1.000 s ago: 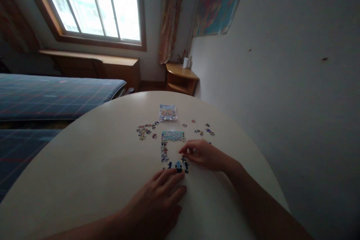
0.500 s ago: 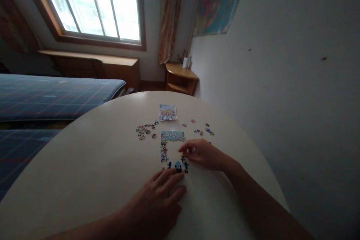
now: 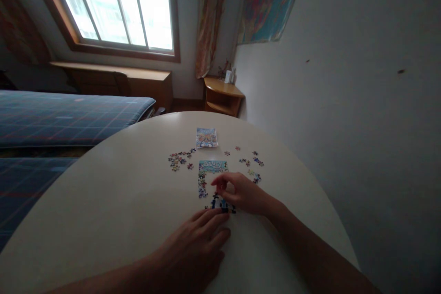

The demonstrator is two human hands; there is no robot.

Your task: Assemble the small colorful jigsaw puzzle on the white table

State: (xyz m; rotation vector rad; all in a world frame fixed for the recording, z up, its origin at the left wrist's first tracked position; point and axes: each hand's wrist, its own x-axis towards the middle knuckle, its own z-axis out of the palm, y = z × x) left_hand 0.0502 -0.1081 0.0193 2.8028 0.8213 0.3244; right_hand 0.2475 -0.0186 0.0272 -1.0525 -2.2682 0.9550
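The half-built puzzle lies at the frame's centre on the round tabletop. Your right hand curls over its lower edge, fingertips pinched, perhaps on a piece; the view is too dim to tell. Your left hand lies flat, fingers spread, just below it. Loose pieces scatter above left, near a small picture card.

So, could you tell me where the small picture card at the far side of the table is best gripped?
Take the card by its near short edge, coming from the near side. It lies flat on the table with bare space around it, so a fingertip must lift an edge first.
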